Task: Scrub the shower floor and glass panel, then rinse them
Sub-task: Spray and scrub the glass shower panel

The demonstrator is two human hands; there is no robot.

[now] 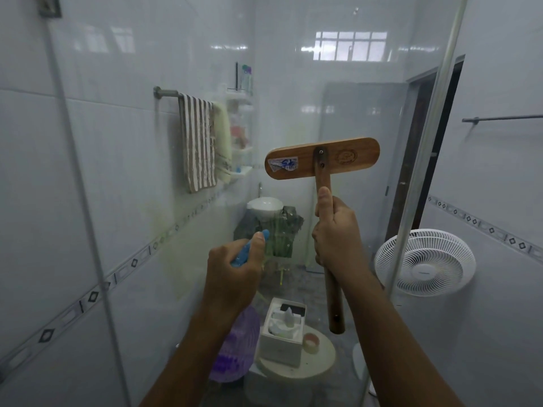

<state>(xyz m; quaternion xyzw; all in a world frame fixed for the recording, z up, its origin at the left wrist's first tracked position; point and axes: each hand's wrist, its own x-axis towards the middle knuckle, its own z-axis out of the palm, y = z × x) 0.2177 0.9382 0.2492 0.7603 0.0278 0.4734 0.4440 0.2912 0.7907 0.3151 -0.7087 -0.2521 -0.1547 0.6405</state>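
The glass panel (141,177) fills the view in front of me, with yellowish-green streaks of cleaner running down its middle. My right hand (338,233) grips the wooden handle of a scrub brush (321,163), thumb up along the handle, holding its wide head upright near the glass. My left hand (235,271) grips a purple spray bottle (235,345) with a blue trigger head, whose nozzle points at the panel. The shower floor is out of view.
Behind the glass are a striped towel (198,142) on a rail, a corner shelf (241,127), a washbasin (264,205), a toilet tank lid carrying a white box (283,330) and a tape roll, and a white fan (426,261). The panel's metal edge (426,142) runs down at right.
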